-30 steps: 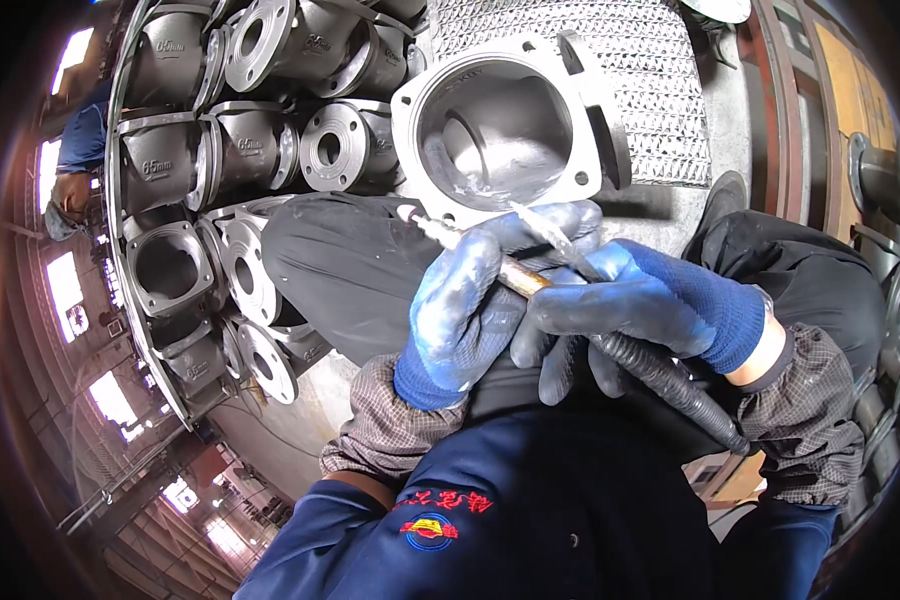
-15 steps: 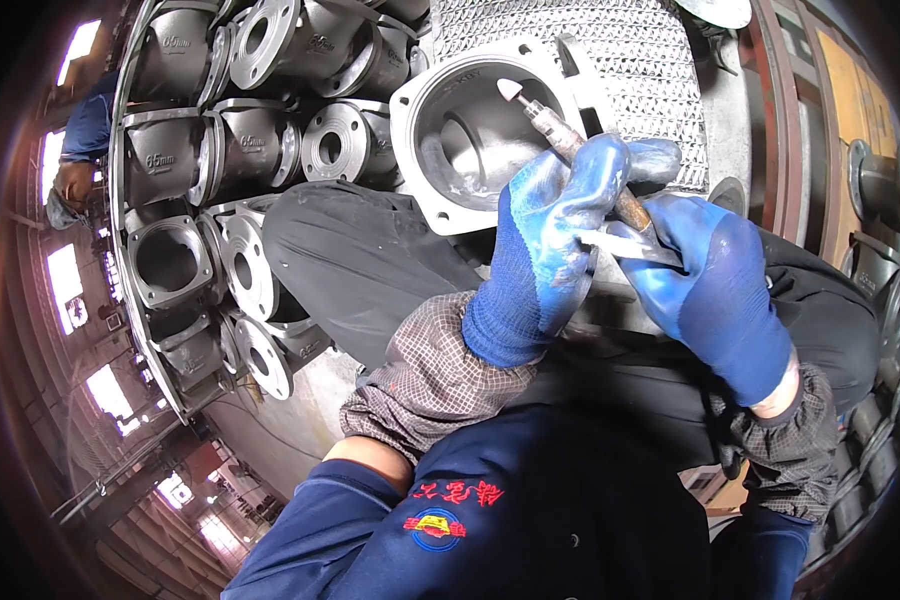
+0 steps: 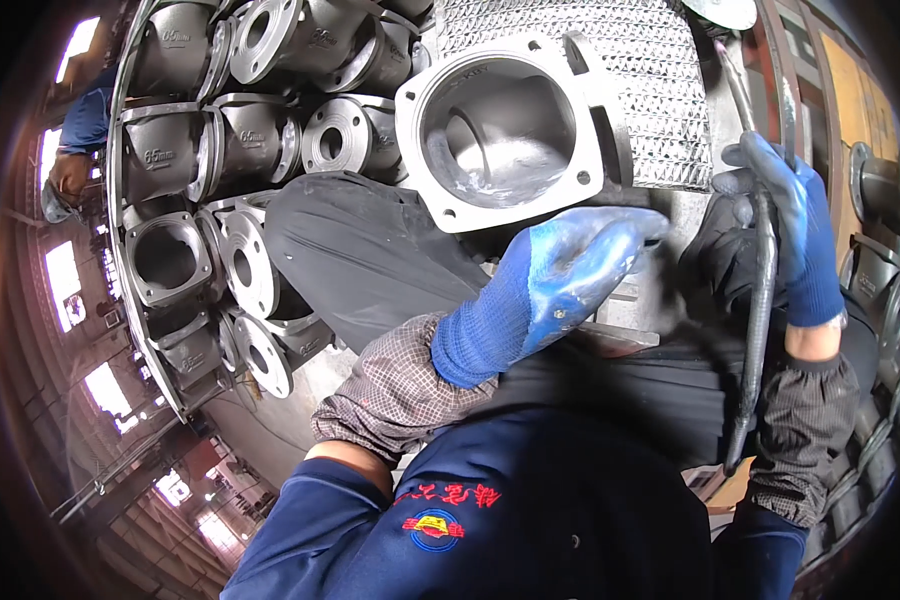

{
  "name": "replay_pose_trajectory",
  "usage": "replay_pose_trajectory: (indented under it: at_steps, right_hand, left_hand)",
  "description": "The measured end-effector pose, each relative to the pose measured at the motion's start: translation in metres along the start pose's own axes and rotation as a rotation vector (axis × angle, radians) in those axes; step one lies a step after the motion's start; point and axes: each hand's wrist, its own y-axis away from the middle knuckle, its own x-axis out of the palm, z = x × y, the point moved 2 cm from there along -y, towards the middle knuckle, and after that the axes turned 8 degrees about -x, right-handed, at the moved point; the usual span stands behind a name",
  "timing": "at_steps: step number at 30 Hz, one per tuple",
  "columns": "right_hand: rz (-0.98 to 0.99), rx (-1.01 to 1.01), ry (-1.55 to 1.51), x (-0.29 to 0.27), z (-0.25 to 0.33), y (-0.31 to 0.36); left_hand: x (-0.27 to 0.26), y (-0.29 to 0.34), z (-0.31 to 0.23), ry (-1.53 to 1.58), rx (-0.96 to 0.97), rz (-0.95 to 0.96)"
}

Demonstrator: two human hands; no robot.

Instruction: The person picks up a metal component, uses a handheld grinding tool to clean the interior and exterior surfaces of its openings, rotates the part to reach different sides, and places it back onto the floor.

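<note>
A grey cast-metal valve body [image 3: 515, 140] lies just beyond my knees, its square machined flange and round bore facing me. My left hand [image 3: 585, 275], in a blue coated glove, hovers near the flange's lower right corner with the fingers stretched out to the right; nothing shows in it. Off to the right, my gloved right hand [image 3: 785, 195] is closed round a slim pencil-shaped grinder [image 3: 738, 85], tip pointing away from me. From that hand a dark hose [image 3: 755, 340] hangs down past my right thigh.
Several similar grey castings [image 3: 165, 150] are stacked in a rack on the left. Under the valve body's far side lies a woven mesh sheet [image 3: 650, 100]. More castings [image 3: 875, 200] stand at the right edge. A person's arm [image 3: 85, 130] shows at far left.
My hands have parted. The right one has carried the grinder from over the bore to the right; the left has drawn slightly lower. A flat metal strip between them no longer shows.
</note>
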Motion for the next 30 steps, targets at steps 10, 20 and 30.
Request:
replay_pose_trajectory:
  at_steps: [10,20,30]
  right_hand:
    - [-0.202,-0.217,0.569,-0.057,-0.057,-0.036]
    - [0.444,-0.095,-0.288,0.098,0.045,0.028]
    - [0.415,-0.158,-0.021,0.146,0.014,0.053]
  left_hand:
    - [-0.010,0.009,0.026,-0.078,0.044,0.002]
    - [0.026,0.019,0.005,-0.547,0.332,-0.213]
    - [-0.007,0.037,0.055,0.278,0.033,0.183]
